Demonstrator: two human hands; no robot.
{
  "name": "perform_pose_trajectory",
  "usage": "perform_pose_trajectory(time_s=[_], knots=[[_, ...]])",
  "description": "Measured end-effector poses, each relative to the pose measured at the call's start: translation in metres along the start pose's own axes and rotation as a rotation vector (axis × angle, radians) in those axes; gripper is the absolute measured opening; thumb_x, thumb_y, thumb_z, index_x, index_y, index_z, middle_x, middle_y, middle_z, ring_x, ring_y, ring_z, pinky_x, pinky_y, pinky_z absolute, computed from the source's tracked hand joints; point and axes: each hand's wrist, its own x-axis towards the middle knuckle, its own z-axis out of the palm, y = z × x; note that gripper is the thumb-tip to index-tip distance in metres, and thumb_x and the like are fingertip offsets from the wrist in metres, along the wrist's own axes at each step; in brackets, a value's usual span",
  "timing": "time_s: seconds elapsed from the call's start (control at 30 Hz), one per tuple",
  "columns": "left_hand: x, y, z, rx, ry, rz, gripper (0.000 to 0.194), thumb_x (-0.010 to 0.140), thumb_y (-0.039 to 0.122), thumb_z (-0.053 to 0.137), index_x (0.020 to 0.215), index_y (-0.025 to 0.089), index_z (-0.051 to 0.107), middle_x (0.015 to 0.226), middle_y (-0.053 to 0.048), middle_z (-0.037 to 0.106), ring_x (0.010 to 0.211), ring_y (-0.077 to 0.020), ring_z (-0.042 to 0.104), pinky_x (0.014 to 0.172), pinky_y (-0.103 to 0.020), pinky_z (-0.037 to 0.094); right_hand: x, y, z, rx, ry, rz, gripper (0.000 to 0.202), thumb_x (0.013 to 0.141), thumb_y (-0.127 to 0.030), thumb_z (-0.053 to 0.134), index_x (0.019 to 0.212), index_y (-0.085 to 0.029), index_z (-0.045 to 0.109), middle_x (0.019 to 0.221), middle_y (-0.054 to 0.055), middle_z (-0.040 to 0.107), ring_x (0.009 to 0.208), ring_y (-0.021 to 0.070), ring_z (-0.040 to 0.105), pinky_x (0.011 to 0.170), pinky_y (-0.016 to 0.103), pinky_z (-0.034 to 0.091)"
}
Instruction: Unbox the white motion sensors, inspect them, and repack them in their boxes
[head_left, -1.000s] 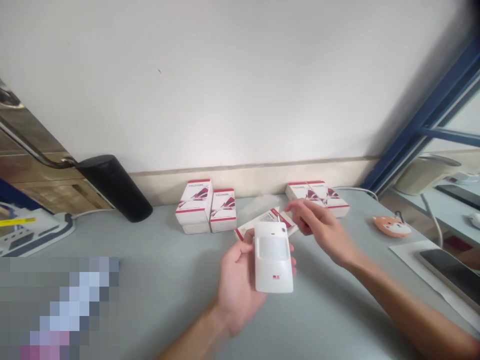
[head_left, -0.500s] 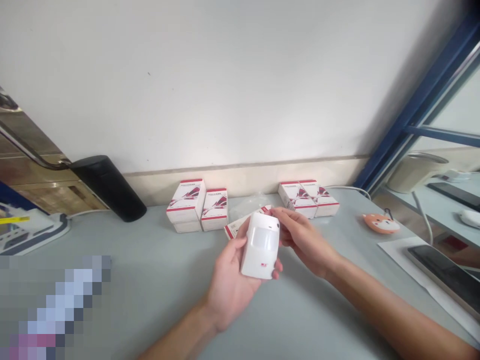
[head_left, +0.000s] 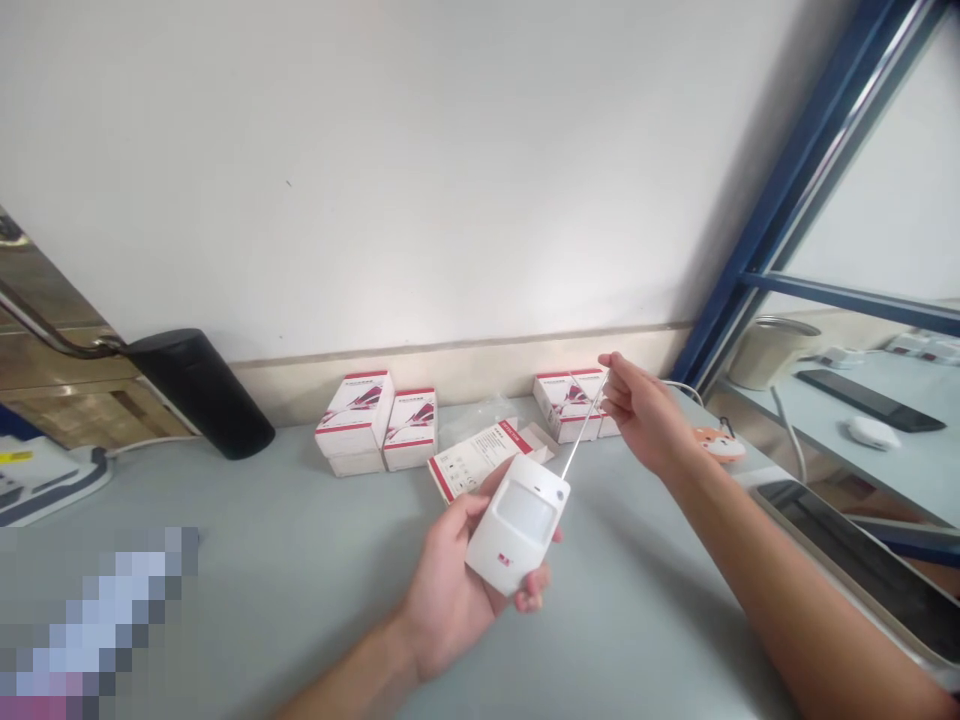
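A white detector (head_left: 519, 522) with a glossy sensor window and a small red logo lies tilted in my left hand (head_left: 457, 575), whose fingers wrap round its sides. From its top corner a thin metal antenna (head_left: 582, 432) sticks out up and to the right. My right hand (head_left: 637, 405) pinches the antenna's far end between thumb and fingers. Just behind the detector, a white and red carton (head_left: 484, 455) lies on the grey table, partly hidden by my left hand.
Small red and white boxes (head_left: 354, 415) stand by the wall left of centre, others (head_left: 564, 395) right of centre. A black cylinder (head_left: 202, 390) is at the left. At the right are an orange animal-faced item (head_left: 716, 443) and a dark phone (head_left: 847, 560).
My right hand has moved up and right from the detector's corner, and the antenna now shows, drawn out. The detector has tilted clockwise. The camera view has shifted a little.
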Motion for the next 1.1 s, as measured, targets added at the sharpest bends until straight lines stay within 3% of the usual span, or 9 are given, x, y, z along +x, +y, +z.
perform_pose_trajectory(time_s=[0.17, 0.27, 0.5, 0.67, 0.93, 1.1], knots=[[0.002, -0.003, 0.000, 0.089, -0.030, 0.039, 0.059, 0.101, 0.039, 0.036, 0.159, 0.028, 0.033, 0.101, -0.013, 0.070, 0.063, -0.0222, 0.064, 0.064, -0.035, 0.040, 0.007, 0.015, -0.009, -0.127, -0.002, 0.016, 0.042, 0.082, -0.059, 0.081, 0.097, -0.020, 0.073, 0.066, -0.008, 0.021, 0.058, 0.0117, 0.018, 0.048, 0.027, 0.021], [0.002, -0.008, 0.001, 0.100, 0.013, 0.038, 0.060, 0.099, 0.036, 0.037, 0.159, 0.033, 0.035, 0.097, -0.009, 0.069, 0.062, -0.0209, 0.063, 0.063, -0.034, 0.039, 0.009, 0.019, -0.010, -0.220, 0.012, -0.010, 0.043, 0.084, -0.062, 0.077, 0.095, -0.020, 0.073, 0.065, -0.008, 0.023, 0.057, 0.0117, 0.020, 0.050, 0.028, 0.023], [0.002, -0.012, 0.000, 0.048, -0.001, -0.012, 0.062, 0.092, 0.037, 0.037, 0.155, 0.035, 0.037, 0.097, -0.010, 0.069, 0.059, -0.0216, 0.061, 0.057, -0.032, 0.036, 0.010, 0.015, -0.011, -0.249, -0.019, -0.061, 0.045, 0.084, -0.065, 0.077, 0.089, -0.022, 0.070, 0.062, -0.008, 0.025, 0.056, 0.0118, 0.021, 0.049, 0.028, 0.023], [0.001, -0.015, 0.000, 0.070, 0.039, 0.042, 0.061, 0.095, 0.038, 0.036, 0.156, 0.031, 0.039, 0.095, -0.011, 0.070, 0.059, -0.0217, 0.063, 0.056, -0.031, 0.039, 0.013, 0.012, -0.017, -0.226, -0.027, -0.035, 0.046, 0.082, -0.066, 0.079, 0.091, -0.021, 0.071, 0.063, -0.008, 0.024, 0.056, 0.0110, 0.022, 0.049, 0.027, 0.024], [0.000, -0.017, 0.000, 0.157, 0.064, 0.050, 0.060, 0.101, 0.042, 0.035, 0.160, 0.029, 0.039, 0.101, -0.013, 0.071, 0.062, -0.0208, 0.065, 0.055, -0.030, 0.043, 0.022, 0.006, -0.033, -0.284, 0.112, 0.020, 0.052, 0.072, -0.065, 0.086, 0.083, -0.018, 0.067, 0.059, -0.010, 0.029, 0.053, 0.0091, 0.024, 0.046, 0.026, 0.023], [0.001, -0.013, 0.002, 0.257, 0.078, 0.022, 0.058, 0.103, 0.043, 0.037, 0.159, 0.030, 0.043, 0.098, -0.011, 0.070, 0.061, -0.0198, 0.065, 0.054, -0.029, 0.043, 0.035, 0.004, -0.055, -0.259, 0.228, -0.015, 0.051, 0.070, -0.062, 0.088, 0.080, -0.019, 0.063, 0.058, -0.011, 0.028, 0.050, 0.0076, 0.023, 0.043, 0.025, 0.022]])
